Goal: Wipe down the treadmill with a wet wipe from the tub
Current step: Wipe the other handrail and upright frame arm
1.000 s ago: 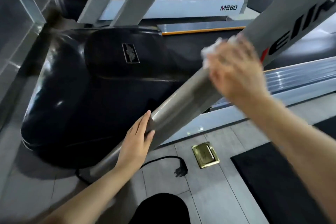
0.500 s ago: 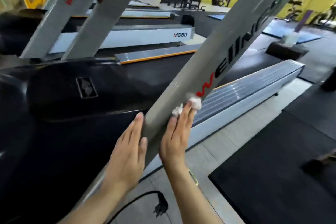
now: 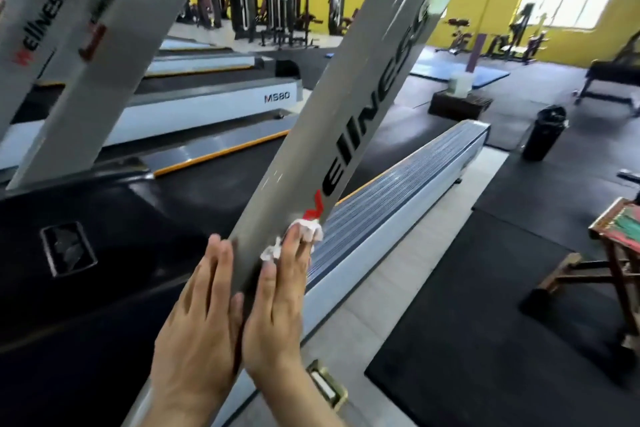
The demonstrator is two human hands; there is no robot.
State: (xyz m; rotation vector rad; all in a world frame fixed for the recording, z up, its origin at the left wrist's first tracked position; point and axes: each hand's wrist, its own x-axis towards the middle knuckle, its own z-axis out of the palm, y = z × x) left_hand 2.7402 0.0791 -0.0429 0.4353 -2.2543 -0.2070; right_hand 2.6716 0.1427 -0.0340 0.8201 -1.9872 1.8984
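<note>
Grey upright (image 3: 346, 114) under our flat right hand (image 3: 277, 315), fingers straight, pressing the wet wipe (image 3: 306, 230); left hand (image 3: 197, 333) flat, steadying. Press evenly, overlapping strokes.

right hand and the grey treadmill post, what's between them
In the head view, a crumpled white wet wipe sits pressed between the right hand and the post.

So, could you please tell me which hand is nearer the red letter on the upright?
Right. The right hand presses the wet wipe just below the red letter; the left hand rests lower, on the upright's other edge.
</note>
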